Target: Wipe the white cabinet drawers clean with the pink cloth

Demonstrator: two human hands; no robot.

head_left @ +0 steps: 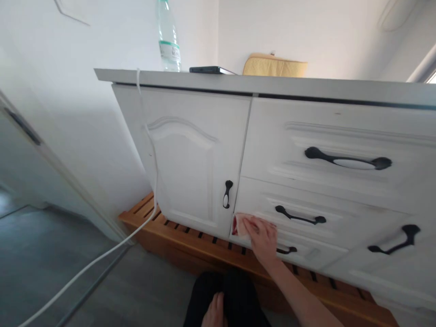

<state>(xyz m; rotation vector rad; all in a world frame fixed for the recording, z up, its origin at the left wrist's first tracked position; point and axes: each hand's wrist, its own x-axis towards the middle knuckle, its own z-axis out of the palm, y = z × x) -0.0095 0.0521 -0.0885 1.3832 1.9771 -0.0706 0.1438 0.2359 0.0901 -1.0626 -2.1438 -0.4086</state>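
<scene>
My right hand (pixel 263 236) presses a folded pale pink cloth (pixel 241 225) with a dark red edge against the front of the white cabinet (pixel 190 168). The cloth sits at the left edge of the lower drawers, next to the gap beside the door. Behind my wrist, the black handle (pixel 288 250) of the bottom drawer is partly covered. My left hand (pixel 215 311) rests on my dark-trousered legs (pixel 235 295) at the bottom of the view, its fingers lying flat and holding nothing that I can see.
A slatted wooden bench (pixel 197 254) runs along the cabinet's base. Over its left end hangs a white cable (pixel 155 168) that drops from the countertop (pixel 289 84). On top stand a plastic bottle (pixel 169 45), a dark flat device (pixel 207 70) and a yellow padded item (pixel 274 66).
</scene>
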